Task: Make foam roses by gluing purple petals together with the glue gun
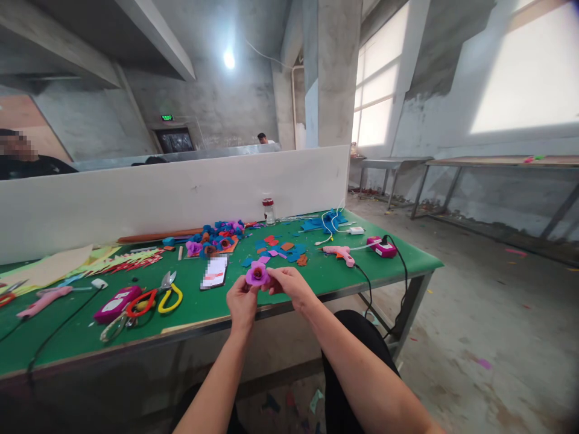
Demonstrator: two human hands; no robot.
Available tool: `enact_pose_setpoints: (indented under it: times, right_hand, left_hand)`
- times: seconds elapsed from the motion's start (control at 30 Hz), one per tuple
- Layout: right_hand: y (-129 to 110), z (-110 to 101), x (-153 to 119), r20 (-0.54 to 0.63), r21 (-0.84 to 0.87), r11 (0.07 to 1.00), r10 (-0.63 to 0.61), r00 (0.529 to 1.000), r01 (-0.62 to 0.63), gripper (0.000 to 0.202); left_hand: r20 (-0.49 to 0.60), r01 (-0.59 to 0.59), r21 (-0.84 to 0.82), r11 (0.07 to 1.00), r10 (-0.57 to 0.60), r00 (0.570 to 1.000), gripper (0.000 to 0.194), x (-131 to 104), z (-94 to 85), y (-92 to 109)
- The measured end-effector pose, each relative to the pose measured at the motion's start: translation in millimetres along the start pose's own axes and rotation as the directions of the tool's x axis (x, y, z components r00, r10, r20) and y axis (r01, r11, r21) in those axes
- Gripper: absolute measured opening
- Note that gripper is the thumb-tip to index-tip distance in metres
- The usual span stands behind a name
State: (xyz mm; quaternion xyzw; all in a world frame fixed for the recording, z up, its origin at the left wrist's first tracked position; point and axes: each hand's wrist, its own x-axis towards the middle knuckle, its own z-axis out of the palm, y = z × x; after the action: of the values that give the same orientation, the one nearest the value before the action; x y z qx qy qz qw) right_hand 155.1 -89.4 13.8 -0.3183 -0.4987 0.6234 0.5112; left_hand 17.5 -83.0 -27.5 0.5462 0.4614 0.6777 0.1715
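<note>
The green table carried the whole work. Along the white divider a heap of finished felt flowers lay already, so many pieces seemed done. Loose felt scraps in blue, orange and purple were spread near it, which suggested more flowers were left to make. A pink glue gun rested to the right, scissors to the left, a phone between. Above the table's front edge both hands held one purple flower: the left hand pinched it from below with closed fingers, the right hand pinched its side petal. It looked almost complete.
</note>
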Motion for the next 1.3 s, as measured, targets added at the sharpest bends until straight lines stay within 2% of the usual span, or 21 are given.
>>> enact_pose_setpoints:
  times: [0.13,0.33,0.5,0.63,0.73,0.9,1.1,1.3]
  right_hand:
    - [-1,1,-1,-0.002,0.054,0.998,0.019,1.000,-0.019,0.048]
    - [4,10,-5,0.052,0.075,0.995,0.057,0.997,-0.061,0.030]
    - [5,13,-9,0.117,0.078,0.983,0.154,0.981,-0.164,0.030]
    - [4,16,-12,0.100,0.164,0.972,0.152,0.983,-0.167,0.027]
    - [5,20,-15,0.037,0.210,0.967,0.140,0.989,-0.145,0.029]
    - [7,26,-16,-0.037,0.168,0.982,0.090,0.995,-0.083,0.038]
    - [8,28,-16,-0.066,0.231,0.965,0.141,0.988,-0.122,0.036]
    - [9,29,-17,-0.059,0.265,0.953,0.166,0.984,-0.145,0.034]
  left_hand:
    - [-0.066,-0.005,0.057,0.998,0.009,0.998,0.014,0,-2.2,4]
    - [-0.139,-0.033,0.049,0.998,0.039,0.990,0.013,-2,-5.6,9]
    - [-0.180,-0.020,0.090,0.996,0.036,0.983,0.014,0,-10.7,5]
    - [-0.234,-0.011,0.170,0.985,0.051,0.971,0.013,4,-15.5,0]
    - [-0.226,-0.042,0.195,0.980,0.087,0.970,0.012,4,-17.5,-1]
    - [-0.180,-0.105,0.194,0.975,0.141,0.974,0.018,0,-17.7,-1]
    - [-0.142,-0.144,0.197,0.970,0.173,0.975,0.020,0,-17.9,-5]
    - [-0.153,-0.118,0.229,0.966,0.155,0.976,0.018,-1,-17.6,-2]
